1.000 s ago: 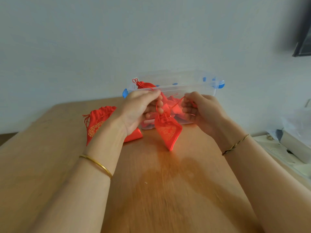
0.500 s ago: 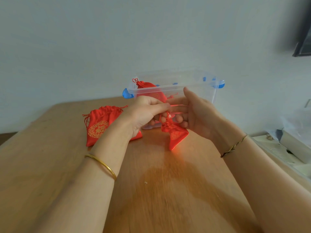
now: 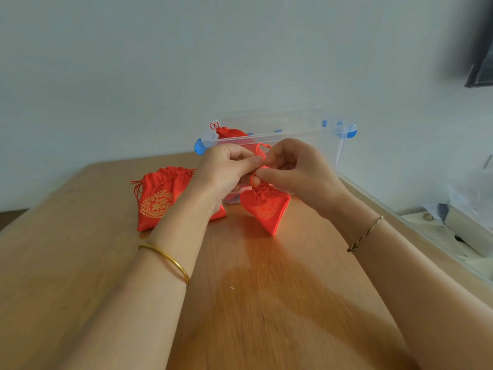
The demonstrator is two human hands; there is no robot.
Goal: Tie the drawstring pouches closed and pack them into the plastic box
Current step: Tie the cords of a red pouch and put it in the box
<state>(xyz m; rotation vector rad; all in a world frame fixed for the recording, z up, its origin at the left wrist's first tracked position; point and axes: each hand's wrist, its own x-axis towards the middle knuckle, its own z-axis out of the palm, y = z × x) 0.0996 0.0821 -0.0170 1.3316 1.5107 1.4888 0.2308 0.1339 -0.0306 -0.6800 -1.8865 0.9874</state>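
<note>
Two hands meet over the wooden table (image 3: 80, 263), thumbs and fingertips close together. The left hand (image 3: 226, 166) pinches the red drawstring (image 3: 260, 148) between thumb and curled fingers, and the right hand (image 3: 296, 169) pinches the same cord from the other side, its fingers bent inward. A small loop of the cord stands up just above the two thumbs.

Directly under the hands hangs the red pouch (image 3: 266, 209), its neck gathered tight and its gold print facing the camera. It tilts with one corner pointing down toward the table top; whether that corner touches the wood cannot be told.

Just behind both hands stands the clear plastic box (image 3: 320, 132), open at the top, with a blue latch (image 3: 198, 148) at its near left end. Inside it, beyond the left hand's knuckles, sits a tied pouch (image 3: 229, 132), knot upward.

To the outer side of the left forearm, a loose pouch (image 3: 160, 198) lies flat on the table, partly covered by that wrist.

A gold bangle (image 3: 170, 259) circles the left wrist and a thin braided cord (image 3: 365, 233) the right
</note>
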